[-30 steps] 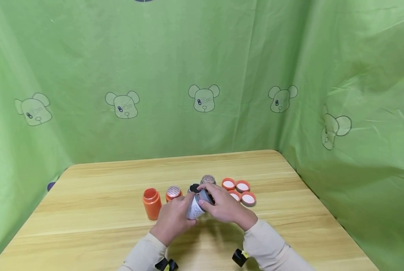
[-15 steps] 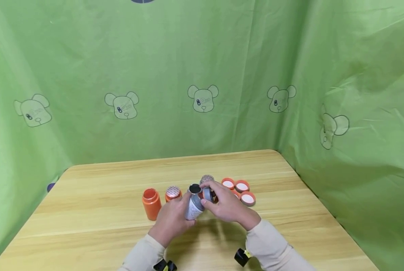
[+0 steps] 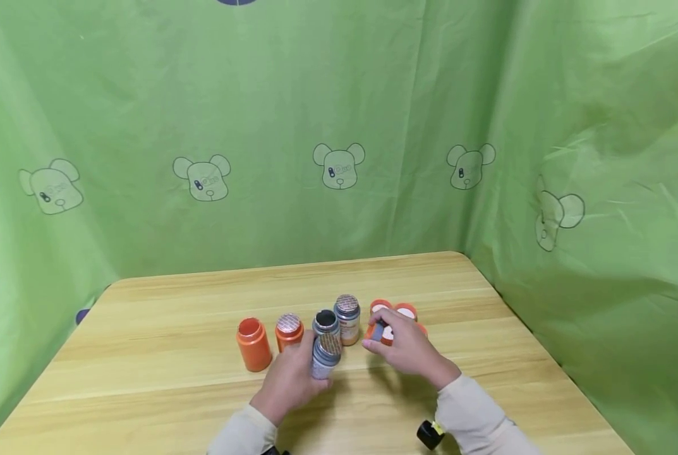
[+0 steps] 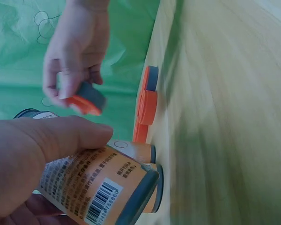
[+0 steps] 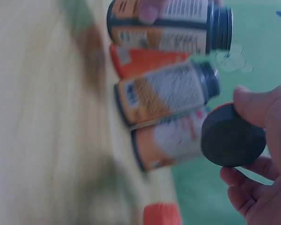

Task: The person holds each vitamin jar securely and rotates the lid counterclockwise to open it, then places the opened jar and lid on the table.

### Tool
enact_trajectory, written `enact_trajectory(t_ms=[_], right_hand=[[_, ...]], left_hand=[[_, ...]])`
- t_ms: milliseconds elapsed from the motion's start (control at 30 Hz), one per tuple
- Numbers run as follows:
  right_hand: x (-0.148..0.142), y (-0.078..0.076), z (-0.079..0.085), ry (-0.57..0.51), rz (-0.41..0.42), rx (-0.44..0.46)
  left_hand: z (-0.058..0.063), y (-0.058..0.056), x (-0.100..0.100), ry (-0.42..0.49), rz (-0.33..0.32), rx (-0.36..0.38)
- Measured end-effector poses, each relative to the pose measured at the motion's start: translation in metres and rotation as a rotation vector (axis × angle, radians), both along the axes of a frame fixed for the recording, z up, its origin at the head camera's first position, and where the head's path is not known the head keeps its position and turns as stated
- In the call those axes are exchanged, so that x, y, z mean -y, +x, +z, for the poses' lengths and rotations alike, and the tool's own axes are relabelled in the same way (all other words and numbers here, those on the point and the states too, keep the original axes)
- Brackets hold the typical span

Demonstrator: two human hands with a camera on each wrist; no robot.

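My left hand [image 3: 290,379] grips a grey, labelled bottle [image 3: 325,358] with foil over its mouth, tilted above the table. In the left wrist view the bottle's orange label and barcode [image 4: 104,200] show beside my thumb. My right hand [image 3: 411,351] pinches a grey and orange lid [image 3: 375,331] by its rim, apart from the bottle. The lid's dark grey top [image 5: 232,136] faces the right wrist camera. Close below the held lid lie several orange-rimmed lids [image 3: 405,311], white insides up.
Behind the held bottle stand an uncovered grey bottle [image 3: 326,318] and a foil-sealed one [image 3: 347,322]. To their left are a foil-sealed orange bottle [image 3: 289,330] and an uncovered orange bottle [image 3: 254,349]. All stand on the wooden table [image 3: 145,379]; green curtains [image 3: 270,208] surround it.
The lid has come off the bottle in my left hand, exposing its foil. My right hand has carried the lid rightward toward the other lids. The left hand has barely moved.
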State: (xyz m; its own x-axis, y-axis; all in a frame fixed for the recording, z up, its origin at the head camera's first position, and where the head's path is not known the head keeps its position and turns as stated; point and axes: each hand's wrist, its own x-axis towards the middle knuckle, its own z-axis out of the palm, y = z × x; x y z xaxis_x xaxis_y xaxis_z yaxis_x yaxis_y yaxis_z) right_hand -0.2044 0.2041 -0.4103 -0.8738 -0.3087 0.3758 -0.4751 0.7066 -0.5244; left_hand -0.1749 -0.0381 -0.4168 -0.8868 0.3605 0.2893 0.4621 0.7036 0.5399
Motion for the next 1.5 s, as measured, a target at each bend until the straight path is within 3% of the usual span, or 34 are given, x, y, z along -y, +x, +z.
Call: enact_trajectory(t_ms=[133, 300, 900, 1233, 1500], right_hand=[[-0.012, -0.004, -0.012, 0.024, -0.018, 0.019], [-0.024, -0.005, -0.022, 0.042, 0.023, 0.025], [-0.041, 0.000, -0.044, 0.182, 0.053, 0.094], [-0.040, -0.004, -0.043, 0.153, -0.046, 0.150], [-0.041, -0.006, -0.046, 0.162, -0.068, 0.141]], left_hand=[[-0.003, 0.000, 0.000, -0.007, 0.002, 0.015], [-0.005, -0.001, 0.000, 0.009, 0.005, 0.037], [-0.015, -0.006, -0.002, 0.090, 0.089, 0.131], [-0.013, -0.009, -0.005, 0.076, 0.103, 0.060], [-0.010, -0.009, -0.005, 0.039, 0.092, 0.008]])
